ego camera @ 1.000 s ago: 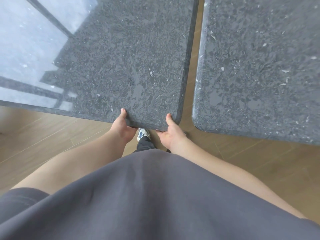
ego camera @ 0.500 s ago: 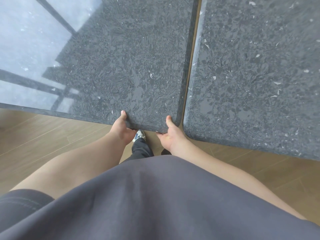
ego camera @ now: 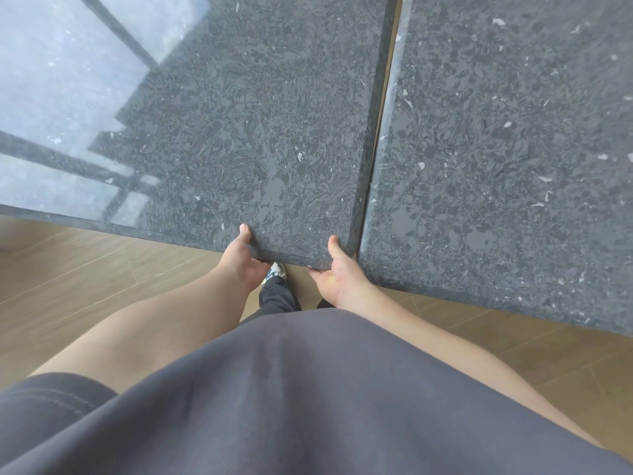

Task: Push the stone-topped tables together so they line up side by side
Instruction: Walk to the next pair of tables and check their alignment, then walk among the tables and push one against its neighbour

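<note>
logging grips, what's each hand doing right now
Left hand: grips the near edge of the left table.
Right hand: grips the same edge.

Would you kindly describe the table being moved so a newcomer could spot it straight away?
Two dark stone-topped tables fill the view above a wooden floor. The moved table is the left one. Unlike the right table, its near edge is gripped by the left hand and right hand, and window glare brightens its left side.

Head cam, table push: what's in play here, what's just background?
In play:
dark grey stone-topped left table, near edge held
dark grey stone-topped right table, narrow gap between them
left hand, grip on left table's edge
right hand, same edge

Background:
brown wood plank floor
white sneaker
</note>
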The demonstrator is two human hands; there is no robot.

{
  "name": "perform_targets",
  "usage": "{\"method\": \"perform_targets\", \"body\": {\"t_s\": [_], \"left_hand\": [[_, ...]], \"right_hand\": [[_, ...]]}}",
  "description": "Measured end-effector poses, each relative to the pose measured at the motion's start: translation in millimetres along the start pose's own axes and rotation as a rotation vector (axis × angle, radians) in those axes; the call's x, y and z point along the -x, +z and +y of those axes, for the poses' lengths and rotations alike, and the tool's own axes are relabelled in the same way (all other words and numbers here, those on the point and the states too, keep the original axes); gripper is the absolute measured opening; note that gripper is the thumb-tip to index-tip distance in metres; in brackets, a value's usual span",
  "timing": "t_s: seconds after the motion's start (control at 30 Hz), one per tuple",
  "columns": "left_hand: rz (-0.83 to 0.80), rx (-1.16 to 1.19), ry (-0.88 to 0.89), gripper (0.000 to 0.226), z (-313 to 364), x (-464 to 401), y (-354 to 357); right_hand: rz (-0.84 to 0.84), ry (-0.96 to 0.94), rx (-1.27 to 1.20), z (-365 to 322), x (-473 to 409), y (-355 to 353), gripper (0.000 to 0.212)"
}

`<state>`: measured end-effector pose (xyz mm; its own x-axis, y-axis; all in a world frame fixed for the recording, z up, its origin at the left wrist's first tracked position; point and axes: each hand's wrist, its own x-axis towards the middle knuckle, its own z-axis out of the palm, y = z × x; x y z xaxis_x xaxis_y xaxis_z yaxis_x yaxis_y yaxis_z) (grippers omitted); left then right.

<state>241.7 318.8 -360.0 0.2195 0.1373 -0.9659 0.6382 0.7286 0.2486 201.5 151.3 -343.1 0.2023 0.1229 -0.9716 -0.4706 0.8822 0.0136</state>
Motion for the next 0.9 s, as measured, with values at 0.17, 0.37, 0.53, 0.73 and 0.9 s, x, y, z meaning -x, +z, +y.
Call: {"method": "perform_targets", "body": {"t_s": [0.17,0.37,0.53,0.73,0.9], "left_hand": [[0.008,0.024,-0.021,0.036,1.7,6.7,0.3],[-0.053,-0.011,-0.056,0.035,2.1,23.3,-4.0],[-0.061,-0.164,0.017,0.045,-7.3,44.1,-21.1],[-0.205,-0.277,0.094,0.038,4.1,76.6,-66.3],[-0.169,-0.349,0.282,0.027,26.4,89.8,-116.5]], "right_hand": [[-0.028,-0.003,-0.003,0.9,-0.6,-0.4,0.031],[-0.072,0.045,0.08,-13.8,4.0,-13.2,0.021],[-0.001,-0.019,0.206,-9.5,20.6,-16.4,0.056],[0.06,-0.099,0.396,1.3,47.9,-7.4,0.054],[0.013,-0.205,0.577,17.2,76.8,8.5,0.04]]}}
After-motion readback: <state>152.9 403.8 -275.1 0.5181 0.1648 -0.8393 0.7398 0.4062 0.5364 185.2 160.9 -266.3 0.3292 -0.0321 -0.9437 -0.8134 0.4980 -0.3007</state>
